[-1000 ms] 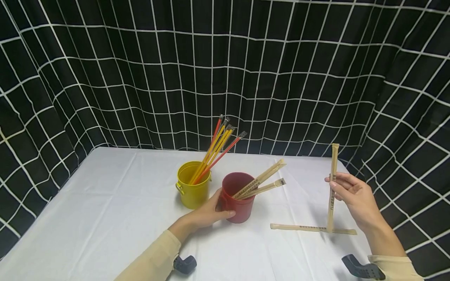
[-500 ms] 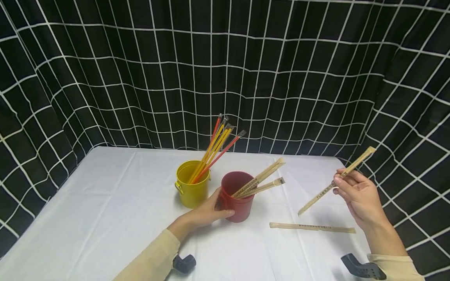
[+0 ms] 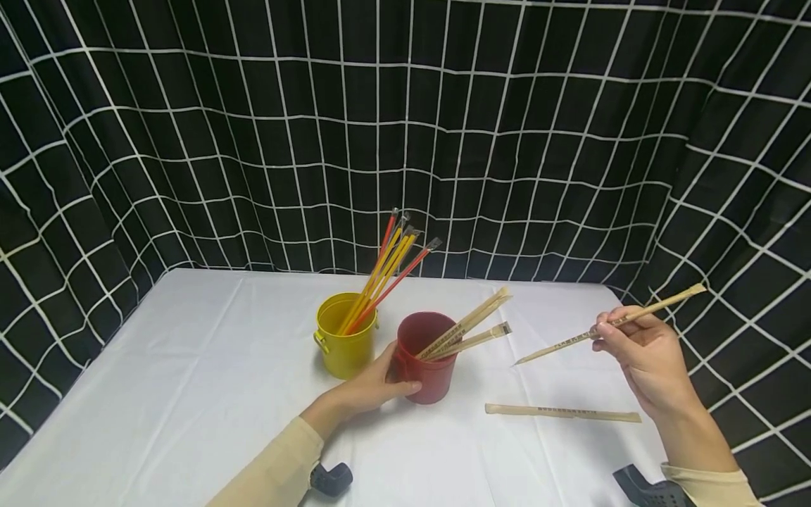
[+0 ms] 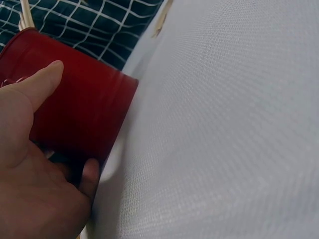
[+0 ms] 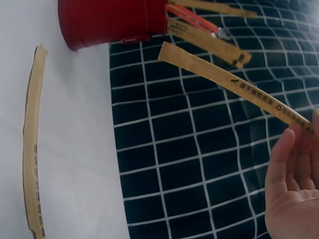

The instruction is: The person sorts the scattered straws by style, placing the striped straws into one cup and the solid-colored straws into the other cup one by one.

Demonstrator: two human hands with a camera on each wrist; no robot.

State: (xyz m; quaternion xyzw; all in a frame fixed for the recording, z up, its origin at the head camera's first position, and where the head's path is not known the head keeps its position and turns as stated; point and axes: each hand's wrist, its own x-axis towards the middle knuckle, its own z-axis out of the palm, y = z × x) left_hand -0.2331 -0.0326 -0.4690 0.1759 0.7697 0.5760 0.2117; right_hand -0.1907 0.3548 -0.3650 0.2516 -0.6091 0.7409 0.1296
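Observation:
A red bucket (image 3: 431, 384) stands on the table, held around its left side by my left hand (image 3: 370, 384). In the left wrist view the thumb (image 4: 47, 79) lies along the bucket's wall. Several paper-wrapped straws (image 3: 472, 341) lean out of it to the right. My right hand (image 3: 646, 355) pinches another paper-wrapped straw (image 3: 570, 341) near its middle, above the table. The held straw slants, its left end lower and aimed towards the bucket. Below it, one more wrapped straw (image 3: 564, 411) lies flat on the cloth.
Left of the red bucket stands a yellow bucket (image 3: 345, 355) with several red and yellow sticks (image 3: 386, 274), their tops covered in clear wrap. A white cloth (image 3: 190, 380) covers the table. Black curtain (image 3: 405, 141) with a white grid hangs behind and at the sides.
The right hand has lifted the held straw off the lying one and tilted it from upright to a low slant, its lower end swinging left towards the red bucket. The left hand stays put.

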